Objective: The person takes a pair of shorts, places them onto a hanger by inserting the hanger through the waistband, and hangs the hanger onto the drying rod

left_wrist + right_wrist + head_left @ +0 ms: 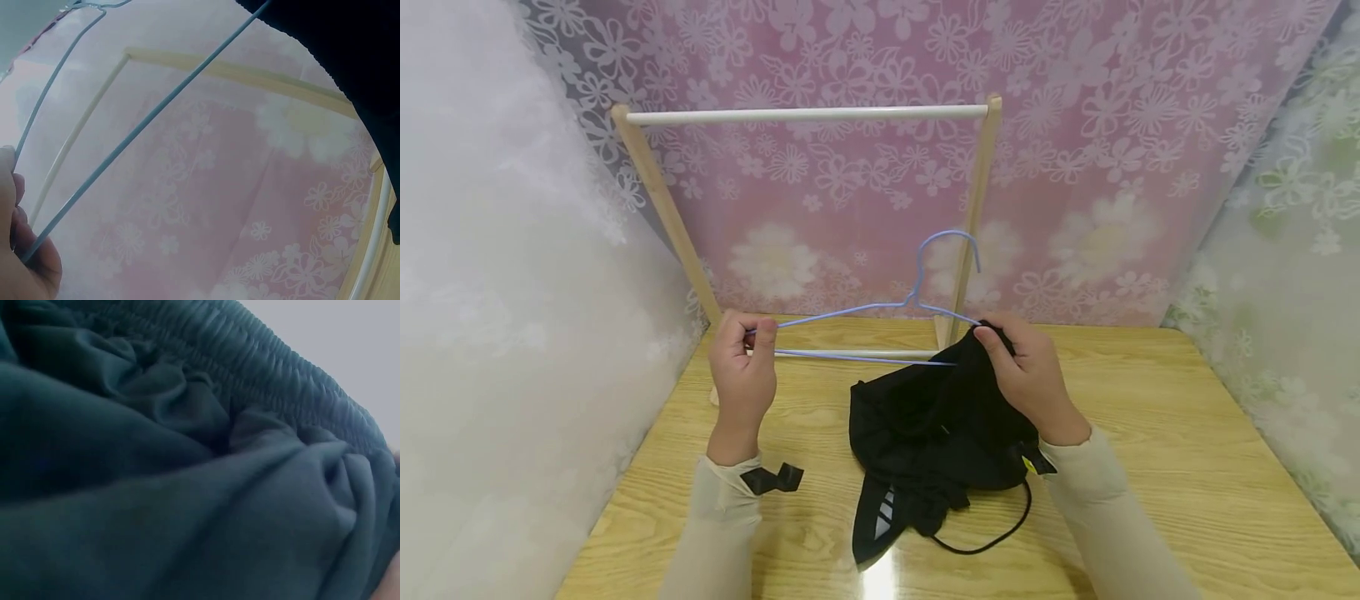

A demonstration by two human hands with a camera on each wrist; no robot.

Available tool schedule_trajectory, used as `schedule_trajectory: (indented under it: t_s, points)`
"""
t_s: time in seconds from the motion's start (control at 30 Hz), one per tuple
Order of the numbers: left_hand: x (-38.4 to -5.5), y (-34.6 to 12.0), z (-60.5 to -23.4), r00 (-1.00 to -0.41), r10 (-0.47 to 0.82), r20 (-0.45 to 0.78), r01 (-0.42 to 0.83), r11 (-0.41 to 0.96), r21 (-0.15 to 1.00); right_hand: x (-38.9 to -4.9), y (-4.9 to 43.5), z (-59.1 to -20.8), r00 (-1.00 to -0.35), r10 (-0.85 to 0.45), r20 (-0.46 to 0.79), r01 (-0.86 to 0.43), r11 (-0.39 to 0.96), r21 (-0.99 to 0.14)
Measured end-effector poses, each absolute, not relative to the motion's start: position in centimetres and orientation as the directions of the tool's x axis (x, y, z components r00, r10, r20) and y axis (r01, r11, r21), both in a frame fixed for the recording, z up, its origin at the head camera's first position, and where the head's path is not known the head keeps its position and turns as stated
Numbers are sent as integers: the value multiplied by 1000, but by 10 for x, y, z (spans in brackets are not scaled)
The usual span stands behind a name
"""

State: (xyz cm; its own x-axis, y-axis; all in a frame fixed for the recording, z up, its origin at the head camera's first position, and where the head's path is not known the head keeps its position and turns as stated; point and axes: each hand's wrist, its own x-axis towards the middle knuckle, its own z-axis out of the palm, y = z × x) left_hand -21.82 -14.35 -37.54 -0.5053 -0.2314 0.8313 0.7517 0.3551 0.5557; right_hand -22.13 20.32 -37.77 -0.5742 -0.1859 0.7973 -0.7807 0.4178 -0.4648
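Observation:
A blue wire hanger [850, 312] is held up level in the head view, its hook pointing upward. At its left end my left hand [743, 367] grips the wire, thumb on top; the left wrist view shows the fingers [44, 265] curled round the lower bar. My right hand [1026, 371] pinches a black garment [917, 417] against the hanger's right shoulder, so the cloth covers that end. The garment hangs in folds toward the table, with a black cord and a white-striped patch at its lower part. Its gathered elastic band [262, 356] fills much of the right wrist view.
Behind the hanger stands a wooden rack with a white top rail [805, 114] and wooden side posts [662, 200]. The wood-grain table [1150, 467] lies below. A pink floral curtain [1075, 167] closes the back, with pale cloth on both sides.

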Motion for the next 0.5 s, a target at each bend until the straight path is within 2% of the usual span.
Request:
schedule_trajectory:
  t_s: [0.33, 0.5]
  points:
    - [-224, -143, -387, -550, -160, 820, 738, 366, 566, -222, 191, -373, -562, -222, 797, -796, 407, -448]
    - [-221, -142, -384, -604, -91, 792, 711, 388, 586, -224, 184, -374, -563, -245, 789, -804, 384, -454]
